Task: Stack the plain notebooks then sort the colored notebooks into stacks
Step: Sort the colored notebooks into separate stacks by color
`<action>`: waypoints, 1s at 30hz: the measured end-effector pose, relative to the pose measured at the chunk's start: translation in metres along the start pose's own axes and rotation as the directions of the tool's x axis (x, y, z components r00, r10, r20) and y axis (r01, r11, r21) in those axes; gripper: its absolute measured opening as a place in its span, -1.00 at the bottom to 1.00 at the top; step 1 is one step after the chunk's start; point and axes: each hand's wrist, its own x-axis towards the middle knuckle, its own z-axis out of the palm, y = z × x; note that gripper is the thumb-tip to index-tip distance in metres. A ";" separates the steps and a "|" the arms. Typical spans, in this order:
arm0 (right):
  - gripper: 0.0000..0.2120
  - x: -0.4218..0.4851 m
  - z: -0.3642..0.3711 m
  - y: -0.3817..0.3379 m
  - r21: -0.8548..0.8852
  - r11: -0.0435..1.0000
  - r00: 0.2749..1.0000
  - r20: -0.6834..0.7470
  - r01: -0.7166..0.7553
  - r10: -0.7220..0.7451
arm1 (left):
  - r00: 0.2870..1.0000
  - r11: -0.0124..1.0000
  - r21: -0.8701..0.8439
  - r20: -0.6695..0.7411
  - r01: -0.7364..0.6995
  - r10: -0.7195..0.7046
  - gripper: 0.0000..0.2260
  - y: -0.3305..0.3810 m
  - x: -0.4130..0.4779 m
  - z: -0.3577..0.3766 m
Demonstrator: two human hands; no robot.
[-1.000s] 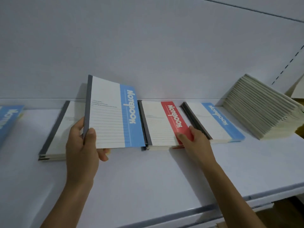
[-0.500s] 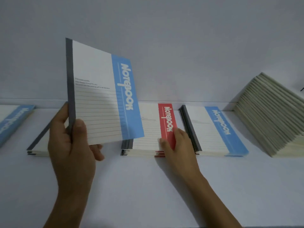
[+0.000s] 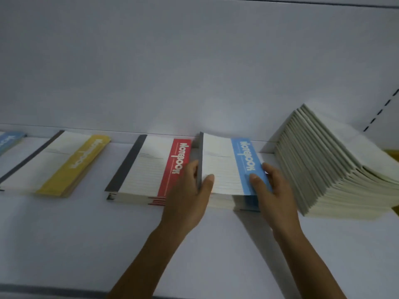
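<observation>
Both hands grip one blue notebook (image 3: 226, 167) over the blue stack (image 3: 244, 201): left hand (image 3: 187, 190) pinching its spine edge, right hand (image 3: 273, 190) its blue edge.

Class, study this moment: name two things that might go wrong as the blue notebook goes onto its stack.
1. The blue notebook, held by the left hand and right hand, is tilted above the blue stack; it may land askew.
2. The right hand sits close to the leaning plain notebooks; a nudge might make them slide.
</observation>
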 end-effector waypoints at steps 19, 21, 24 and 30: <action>-0.55 -0.006 0.003 0.037 -0.454 0.882 0.985 0.164 0.125 -0.055 | 0.984 0.840 0.513 0.119 -0.174 0.132 -0.25 -0.025 -0.009 0.040; -0.56 -0.006 0.004 0.038 -0.472 0.874 0.986 0.160 0.115 -0.044 | 0.982 0.842 0.504 0.091 -0.190 0.167 -0.29 -0.029 -0.009 0.041; -0.58 -0.006 0.002 0.037 -0.440 0.892 0.987 0.158 0.104 -0.038 | 0.938 0.808 0.497 0.035 -0.316 0.345 -0.41 -0.028 -0.010 0.041; -0.62 -0.006 -0.008 0.027 -0.226 0.966 0.992 0.054 0.127 -0.117 | 0.832 0.725 0.474 0.032 -0.500 0.553 -0.59 -0.011 -0.026 0.030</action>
